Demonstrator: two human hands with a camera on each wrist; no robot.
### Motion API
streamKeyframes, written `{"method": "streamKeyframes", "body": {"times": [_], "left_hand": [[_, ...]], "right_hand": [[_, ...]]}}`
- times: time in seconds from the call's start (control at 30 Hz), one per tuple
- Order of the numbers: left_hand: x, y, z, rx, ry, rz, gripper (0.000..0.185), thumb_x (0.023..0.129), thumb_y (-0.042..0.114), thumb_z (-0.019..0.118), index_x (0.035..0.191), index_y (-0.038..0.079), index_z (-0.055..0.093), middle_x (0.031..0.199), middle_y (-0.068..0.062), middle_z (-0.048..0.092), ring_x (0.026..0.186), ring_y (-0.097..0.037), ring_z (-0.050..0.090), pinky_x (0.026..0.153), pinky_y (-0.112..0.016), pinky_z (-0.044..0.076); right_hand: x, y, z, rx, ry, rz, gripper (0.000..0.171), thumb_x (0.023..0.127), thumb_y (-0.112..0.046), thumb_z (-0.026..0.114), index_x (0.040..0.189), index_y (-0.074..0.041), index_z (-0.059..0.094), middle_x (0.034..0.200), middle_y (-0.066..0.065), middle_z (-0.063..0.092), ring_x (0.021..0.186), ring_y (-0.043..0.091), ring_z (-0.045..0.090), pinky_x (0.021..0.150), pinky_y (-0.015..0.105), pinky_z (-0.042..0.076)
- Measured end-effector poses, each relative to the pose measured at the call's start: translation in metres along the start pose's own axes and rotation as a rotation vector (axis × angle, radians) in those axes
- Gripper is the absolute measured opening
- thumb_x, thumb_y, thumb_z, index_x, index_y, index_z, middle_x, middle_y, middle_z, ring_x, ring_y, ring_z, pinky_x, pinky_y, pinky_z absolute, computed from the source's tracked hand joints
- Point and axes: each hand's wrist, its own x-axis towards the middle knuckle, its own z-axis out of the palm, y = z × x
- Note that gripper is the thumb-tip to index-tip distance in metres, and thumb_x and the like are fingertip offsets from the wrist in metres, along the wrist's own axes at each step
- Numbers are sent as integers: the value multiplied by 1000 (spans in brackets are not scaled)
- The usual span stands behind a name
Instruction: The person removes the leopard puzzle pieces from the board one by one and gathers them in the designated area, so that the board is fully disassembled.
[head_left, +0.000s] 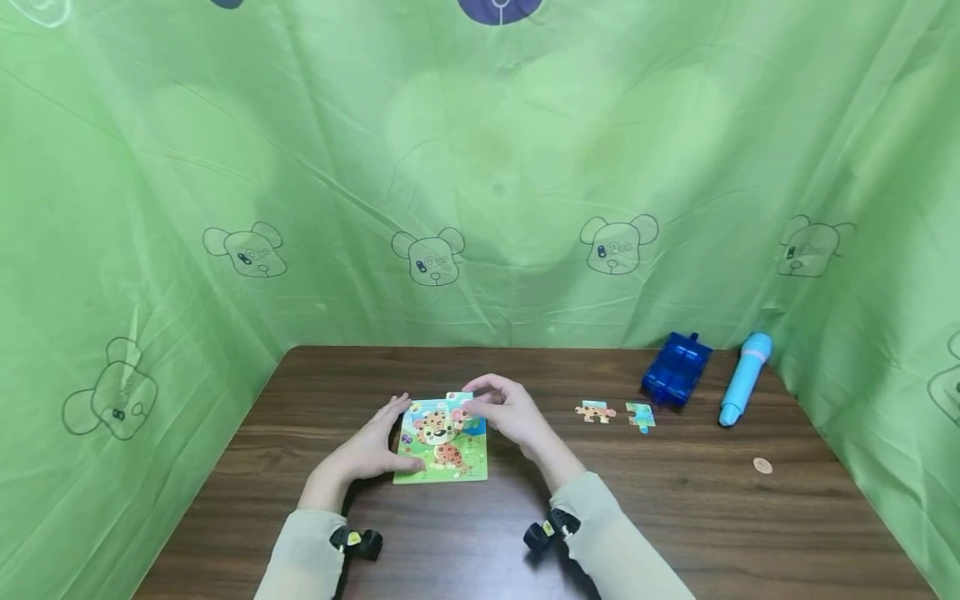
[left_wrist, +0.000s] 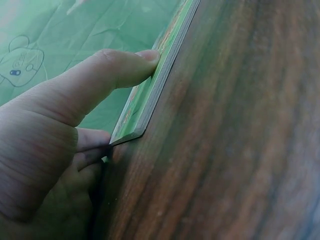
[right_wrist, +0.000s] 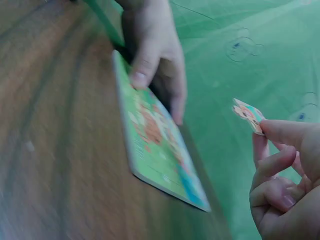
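Observation:
A square puzzle board [head_left: 474, 468] with a spotted leopard cub picture lies on the table. My left hand [head_left: 372, 448] holds its left side, the thumb [left_wrist: 135, 65] on the top face near the front corner and the fingers along the edge. Over the far side of the board, my right hand [head_left: 512, 412] pinches a puzzle piece [right_wrist: 249, 115] showing part of the leopard's head between thumb and index finger. In the right wrist view the piece is raised off the board, and the other fingers are curled beneath.
To the right lie two loose puzzle pieces, a spotted one [head_left: 596, 412] and a blue-green one [head_left: 641, 415]. Farther right are a blue translucent box [head_left: 677, 368], a light blue microphone-shaped pen [head_left: 745, 380] and a small round disc [head_left: 762, 466]. Green curtains [head_left: 525, 292] enclose the table.

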Motion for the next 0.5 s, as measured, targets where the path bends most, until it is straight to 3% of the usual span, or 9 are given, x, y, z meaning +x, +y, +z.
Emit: {"method": "streamKeyframes", "body": {"times": [0.2,0.4,0.5], "left_hand": [[0,0,0,-5,-3,7,127,80,54,96,174,7,24,183,-15,15,169,-40,6,128,-70,24],[0,-1,0,-8,-10,5,127,81,54,96,175,8,24,183,-14,14,168,-40,6,127,-71,26],[0,-1,0,-6,-11,6,127,81,54,96,175,8,24,183,-14,14,168,-40,6,127,-72,25]], "right_hand": [[-8,-4,-35,-79,40,-28,30,96,-19,86,123,-12,77,105,9,82,99,28,76,89,47,59],[-16,10,-80,-119,8,14,28,96,-20,86,122,-14,78,99,8,81,94,40,70,68,29,50],[-19,18,-99,-168,17,12,28,97,-21,85,123,-14,78,100,7,81,95,37,72,73,30,51]]}}
